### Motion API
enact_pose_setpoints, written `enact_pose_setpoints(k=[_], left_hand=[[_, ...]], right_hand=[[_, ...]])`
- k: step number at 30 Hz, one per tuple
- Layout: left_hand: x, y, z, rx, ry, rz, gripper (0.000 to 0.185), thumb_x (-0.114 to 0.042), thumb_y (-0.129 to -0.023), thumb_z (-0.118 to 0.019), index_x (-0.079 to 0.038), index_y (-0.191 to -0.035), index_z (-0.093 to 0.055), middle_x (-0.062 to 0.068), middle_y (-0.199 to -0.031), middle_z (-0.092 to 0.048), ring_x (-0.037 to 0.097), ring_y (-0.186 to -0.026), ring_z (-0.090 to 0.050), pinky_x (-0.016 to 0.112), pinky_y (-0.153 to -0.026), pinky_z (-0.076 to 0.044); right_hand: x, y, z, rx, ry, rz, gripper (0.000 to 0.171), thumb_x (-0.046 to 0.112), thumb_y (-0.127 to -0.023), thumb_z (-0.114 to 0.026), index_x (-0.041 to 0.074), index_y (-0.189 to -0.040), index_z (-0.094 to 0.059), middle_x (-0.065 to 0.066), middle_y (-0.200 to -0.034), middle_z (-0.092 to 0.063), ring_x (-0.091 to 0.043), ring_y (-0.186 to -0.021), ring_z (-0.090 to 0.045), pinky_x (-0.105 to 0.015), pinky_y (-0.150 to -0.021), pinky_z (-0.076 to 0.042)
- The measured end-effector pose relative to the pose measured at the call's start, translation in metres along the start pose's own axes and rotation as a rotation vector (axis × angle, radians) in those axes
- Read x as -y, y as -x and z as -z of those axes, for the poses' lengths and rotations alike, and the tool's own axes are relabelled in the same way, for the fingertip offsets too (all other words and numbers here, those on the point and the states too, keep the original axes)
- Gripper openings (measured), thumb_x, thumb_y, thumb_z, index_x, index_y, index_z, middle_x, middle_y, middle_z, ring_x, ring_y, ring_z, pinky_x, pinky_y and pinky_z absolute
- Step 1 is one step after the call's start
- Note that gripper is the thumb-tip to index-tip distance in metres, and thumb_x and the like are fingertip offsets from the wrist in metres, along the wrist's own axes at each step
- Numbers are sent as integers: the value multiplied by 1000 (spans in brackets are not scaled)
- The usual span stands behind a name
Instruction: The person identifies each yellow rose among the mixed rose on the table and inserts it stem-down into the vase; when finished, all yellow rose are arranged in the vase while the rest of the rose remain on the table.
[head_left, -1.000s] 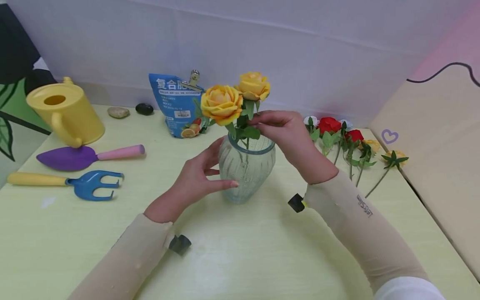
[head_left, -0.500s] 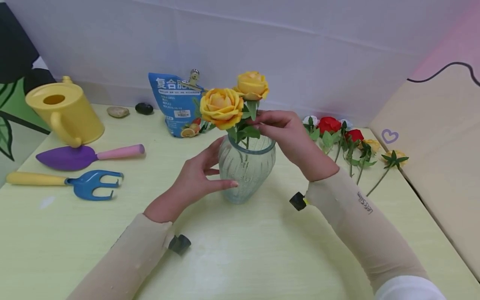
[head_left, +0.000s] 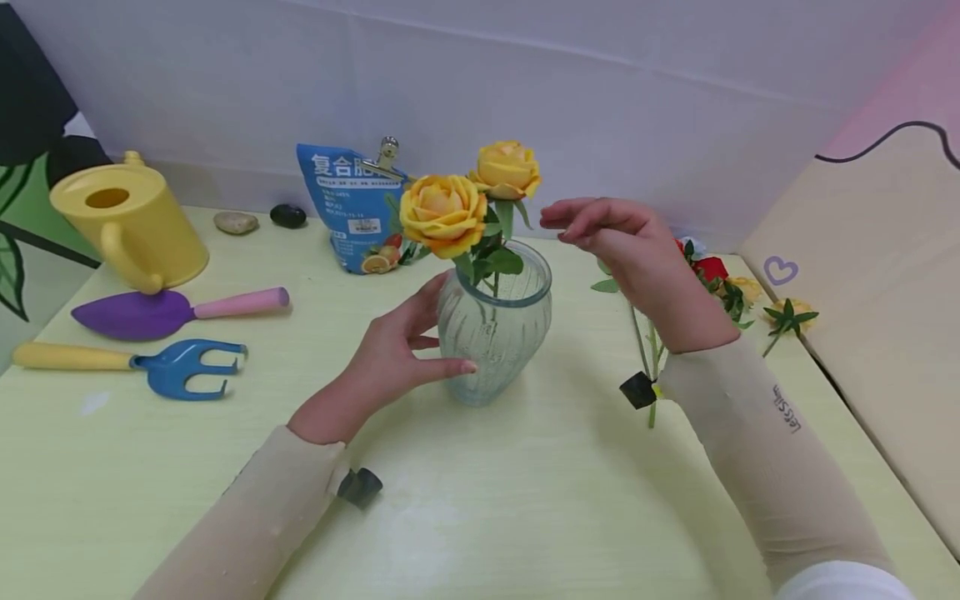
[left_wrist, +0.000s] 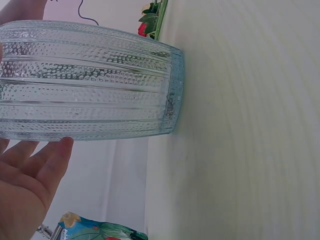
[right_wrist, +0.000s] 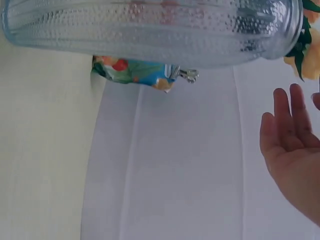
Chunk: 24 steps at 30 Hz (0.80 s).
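Observation:
A ribbed clear glass vase (head_left: 498, 354) stands upright on the table, with two yellow artificial roses in it. The front rose (head_left: 442, 215) leans left over the rim and the rear rose (head_left: 507, 171) rises higher. My left hand (head_left: 382, 362) holds the vase by its left side, thumb across the front and fingers round behind. In the left wrist view, fingertips (left_wrist: 65, 142) touch the glass wall (left_wrist: 85, 90). To the right of the roses my right hand (head_left: 637, 262) hangs in the air, fingers loosely bent, holding nothing. The right wrist view shows its palm (right_wrist: 295, 165) apart from the vase.
Red and yellow roses (head_left: 711, 268) lie behind my right hand, partly hidden; a yellow rose (head_left: 789, 317) lies farther right. At left are a yellow watering can (head_left: 142, 233), purple trowel (head_left: 142, 317) and blue hand fork (head_left: 176, 371). A clipped blue bag (head_left: 352, 212) and two stones (head_left: 288, 217) are behind.
My right hand has let go of the rose stem and leaves above the rim and moved right, covering part of the lying flowers. The left hand stays on the vase.

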<state>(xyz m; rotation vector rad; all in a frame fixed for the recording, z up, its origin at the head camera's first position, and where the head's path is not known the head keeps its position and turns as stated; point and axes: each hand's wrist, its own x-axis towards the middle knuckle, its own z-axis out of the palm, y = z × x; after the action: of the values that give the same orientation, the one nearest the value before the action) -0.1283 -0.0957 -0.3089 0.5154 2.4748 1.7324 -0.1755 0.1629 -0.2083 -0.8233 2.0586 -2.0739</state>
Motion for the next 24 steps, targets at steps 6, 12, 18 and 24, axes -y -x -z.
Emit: enact_pose_setpoints(k=[6, 12, 18, 24], left_hand=[[-1, 1, 0, -1, 13, -7, 94, -25, -71, -80, -35, -146, -24, -4, -140, -44, 18, -122, -47, 43, -88, -48], [-2, 2, 0, -5, 13, -18, 94, -26, -71, -81, -35, -145, -24, -6, -139, -44, 16, -122, -47, 37, -87, -50], [-2, 2, 0, -7, 25, -25, 93, -25, -71, -80, -33, -146, -25, -5, -139, -44, 16, -123, -46, 39, -87, -49], [-1, 2, 0, -4, 16, -18, 94, -27, -71, -80, -34, -146, -24, -5, -139, -44, 16, -123, -46, 38, -87, -49]], right_hand=[[3, 13, 33, -35, -99, 63, 29, -11, -88, -37, -4, -83, -65, -14, -107, -64, -29, -105, -57, -32, -92, -43], [-3, 35, 73, -139, -210, 46, 27, -12, -90, -36, -10, -88, -63, -17, -104, -64, -30, -99, -59, -31, -92, -45], [-18, 63, 114, -263, -283, -4, 26, -10, -93, -36, -10, -96, -63, -16, -105, -63, -30, -100, -60, -32, -96, -43], [-34, 85, 147, -386, -349, -69, 22, -6, -94, -44, -8, -97, -65, -14, -101, -65, -27, -95, -64, -29, -90, -48]])
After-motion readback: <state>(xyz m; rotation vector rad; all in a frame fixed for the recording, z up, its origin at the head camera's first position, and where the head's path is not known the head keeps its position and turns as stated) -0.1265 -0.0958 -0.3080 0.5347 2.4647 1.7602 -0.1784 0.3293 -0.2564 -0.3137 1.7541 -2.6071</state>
